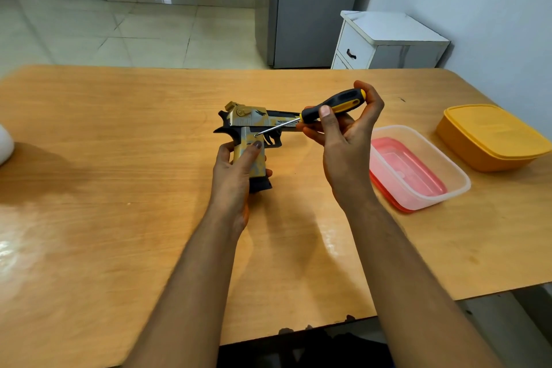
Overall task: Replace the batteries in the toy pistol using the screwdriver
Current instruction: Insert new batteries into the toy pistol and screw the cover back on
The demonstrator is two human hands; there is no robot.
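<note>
Tan-and-black camouflage toy pistol (250, 122), black-and-yellow screwdriver (331, 108), orange box (490, 137)

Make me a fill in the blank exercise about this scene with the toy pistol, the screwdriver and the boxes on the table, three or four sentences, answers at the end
1. The left hand grips the toy pistol by its ____.
2. The right hand holds the screwdriver, whose handle is black and ____.
3. The clear container sits on a ____ lid.
4. The closed box at the table's right edge is ____.

Answers: grip; yellow; red; yellow
</note>
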